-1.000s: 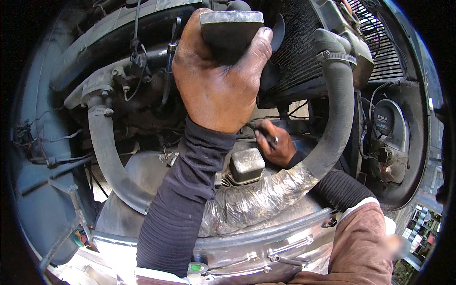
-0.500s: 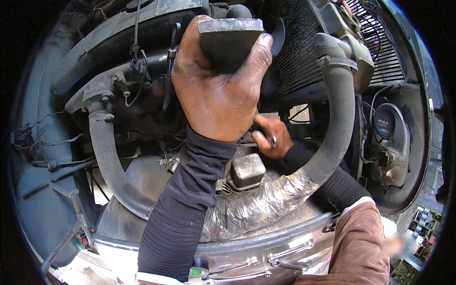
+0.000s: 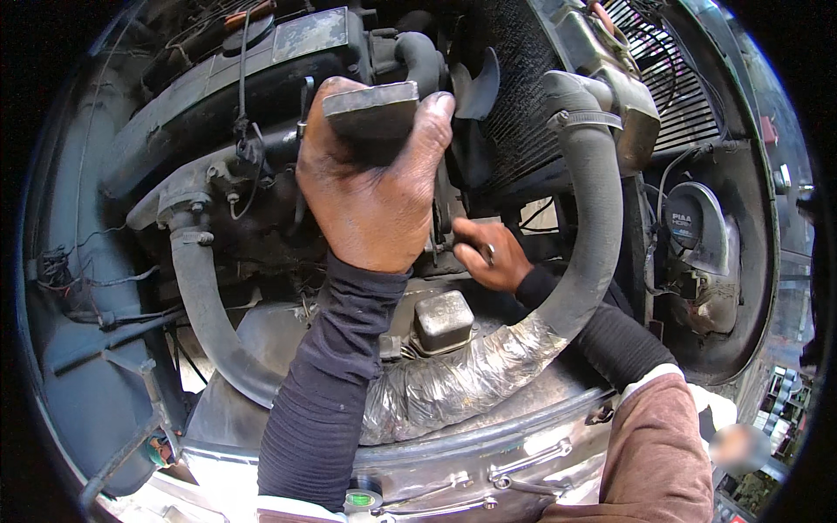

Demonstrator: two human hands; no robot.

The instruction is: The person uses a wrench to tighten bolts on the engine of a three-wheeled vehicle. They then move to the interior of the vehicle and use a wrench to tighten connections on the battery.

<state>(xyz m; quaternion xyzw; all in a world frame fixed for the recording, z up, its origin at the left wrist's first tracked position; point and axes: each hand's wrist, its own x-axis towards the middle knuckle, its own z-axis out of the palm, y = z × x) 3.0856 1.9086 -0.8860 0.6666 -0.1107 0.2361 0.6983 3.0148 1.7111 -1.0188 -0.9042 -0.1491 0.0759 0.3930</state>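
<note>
My left hand [image 3: 370, 196] is closed around a dark, rectangular bar-like block [image 3: 373, 113] with a worn flat end, held up over the engine bay. Below and to its right, my right hand [image 3: 495, 254] is closed on a thin dark rod-like tool, whose small end [image 3: 489, 254] pokes out beside the fingers. The tool's other end is not clear among the dark parts. In front of that hand sits a square metal cap [image 3: 443, 321]. A thick black hose [image 3: 602, 209] curves over my right forearm, and silver tape [image 3: 462, 375] wraps its lower stretch.
Another hose [image 3: 202, 288] runs down at the left from a clamped fitting. Beyond my hands are the fan blade [image 3: 479, 87] and radiator [image 3: 527, 78]. A round horn [image 3: 693, 218] sits at the right wall. The metal front edge [image 3: 488, 462] lies close to me.
My left hand has come slightly lower and to the left with the block. The right hand keeps nearly the same place and grip. The whole view has shifted a little.
</note>
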